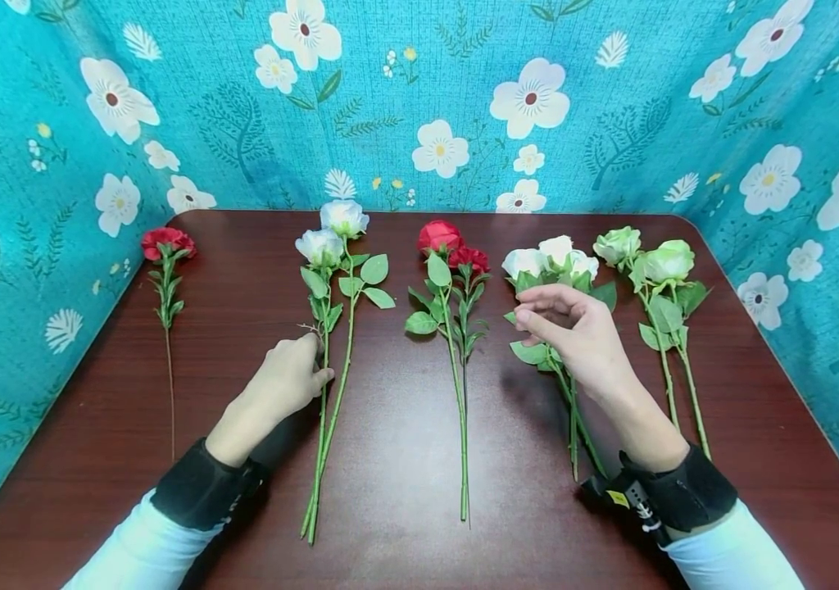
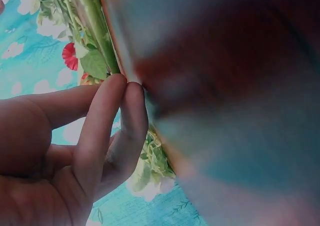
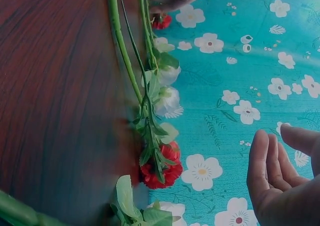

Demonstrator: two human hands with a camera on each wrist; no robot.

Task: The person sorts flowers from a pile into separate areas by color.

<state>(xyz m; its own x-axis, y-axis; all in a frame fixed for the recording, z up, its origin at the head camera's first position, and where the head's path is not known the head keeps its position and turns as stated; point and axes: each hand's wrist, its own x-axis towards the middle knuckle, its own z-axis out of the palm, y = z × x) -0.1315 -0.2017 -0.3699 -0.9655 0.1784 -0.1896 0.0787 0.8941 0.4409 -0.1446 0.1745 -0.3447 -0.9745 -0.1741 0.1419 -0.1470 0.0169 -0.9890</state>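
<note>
My left hand (image 1: 283,381) is at the left stem of two pale bluish-white roses (image 1: 319,248), thumb and fingertips together on it. In the left wrist view, green stems (image 2: 100,31) run down to the pinched fingertips (image 2: 116,86); the exact contact is partly hidden. My right hand (image 1: 574,332) hovers above a bunch of white roses (image 1: 525,262), its fingers loosely bent and holding nothing. The right wrist view shows this hand (image 3: 282,178) with a gap between thumb and fingers. It covers part of the white roses' leaves and stems.
Between the hands lie a red rose (image 1: 440,236) and a red carnation (image 1: 468,260), stems towards me. Another red carnation (image 1: 169,243) lies at the far left. Two pale green roses (image 1: 668,260) lie at the right. A flowered blue cloth (image 1: 383,147) surrounds the brown table (image 1: 390,426).
</note>
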